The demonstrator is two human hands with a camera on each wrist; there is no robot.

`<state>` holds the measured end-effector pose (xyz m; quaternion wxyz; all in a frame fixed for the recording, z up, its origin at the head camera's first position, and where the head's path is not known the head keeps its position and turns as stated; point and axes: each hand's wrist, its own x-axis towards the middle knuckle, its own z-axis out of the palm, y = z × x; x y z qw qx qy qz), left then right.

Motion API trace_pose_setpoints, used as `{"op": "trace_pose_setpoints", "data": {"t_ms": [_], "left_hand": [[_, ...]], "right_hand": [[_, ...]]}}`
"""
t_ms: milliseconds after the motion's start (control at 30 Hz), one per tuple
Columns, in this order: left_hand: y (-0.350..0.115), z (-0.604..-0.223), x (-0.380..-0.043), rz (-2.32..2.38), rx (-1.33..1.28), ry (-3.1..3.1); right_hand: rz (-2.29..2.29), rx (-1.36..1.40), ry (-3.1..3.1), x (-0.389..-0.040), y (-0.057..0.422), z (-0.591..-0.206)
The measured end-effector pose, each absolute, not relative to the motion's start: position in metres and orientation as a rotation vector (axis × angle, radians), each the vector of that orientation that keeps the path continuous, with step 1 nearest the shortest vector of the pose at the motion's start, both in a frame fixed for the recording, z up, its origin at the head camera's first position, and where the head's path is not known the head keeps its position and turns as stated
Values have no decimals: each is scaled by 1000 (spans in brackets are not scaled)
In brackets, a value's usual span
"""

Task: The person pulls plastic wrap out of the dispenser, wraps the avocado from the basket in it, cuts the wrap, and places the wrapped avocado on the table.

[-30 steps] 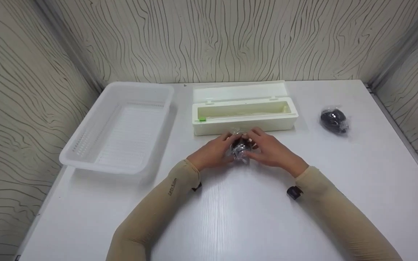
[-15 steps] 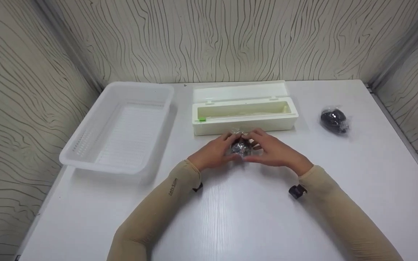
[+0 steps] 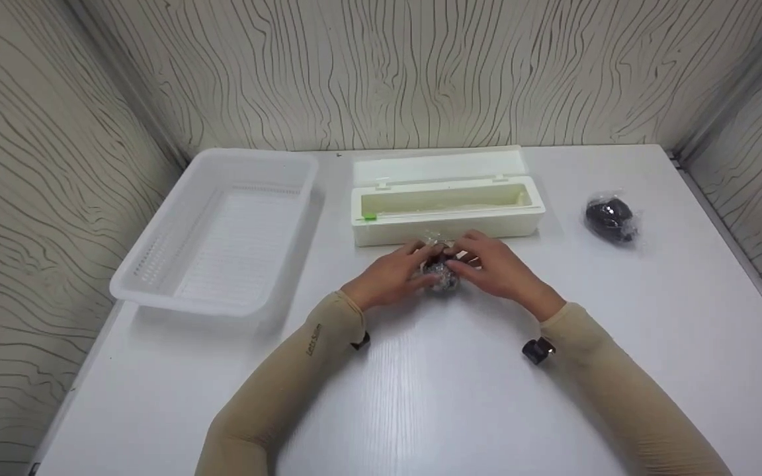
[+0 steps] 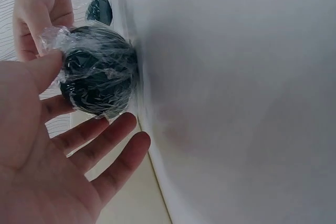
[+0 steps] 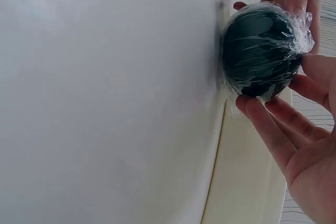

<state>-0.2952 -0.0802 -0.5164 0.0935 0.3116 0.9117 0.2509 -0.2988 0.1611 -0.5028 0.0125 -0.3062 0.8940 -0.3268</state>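
A dark round object (image 3: 446,280), wrapped in crinkled cling film (image 5: 303,36), sits on the table between both hands, right in front of a long white box. The left hand (image 3: 387,279) holds its left side; in the left wrist view the thumb presses the bunched film (image 4: 55,39) while the outer fingers (image 4: 123,158) are spread below. From the other side, the right hand (image 3: 501,271) grips it, with thumb on the gathered film and fingertips (image 5: 249,103) against the round side. In the head view the fingers cover much of the dark object.
The white box (image 3: 447,231) has its lid (image 3: 440,165) raised behind it and a green slider (image 3: 370,217) on its front edge. A second film-wrapped dark object (image 3: 609,219) lies at the right. A white plastic basket (image 3: 186,305) stands at the left. Patterned walls border the table.
The right thumb has moved up from the near side of the wrapped object onto its top. The left hand stays almost in place. The box, basket and second wrapped object have not moved.
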Motion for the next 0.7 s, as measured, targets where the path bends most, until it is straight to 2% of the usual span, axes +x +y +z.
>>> {"op": "trace_pose_setpoints", "data": {"t_ms": [700], "left_hand": [[-81, -517, -297, 885, 940, 2629]], "right_hand": [[-1112, -831, 2720, -299, 162, -499]]}}
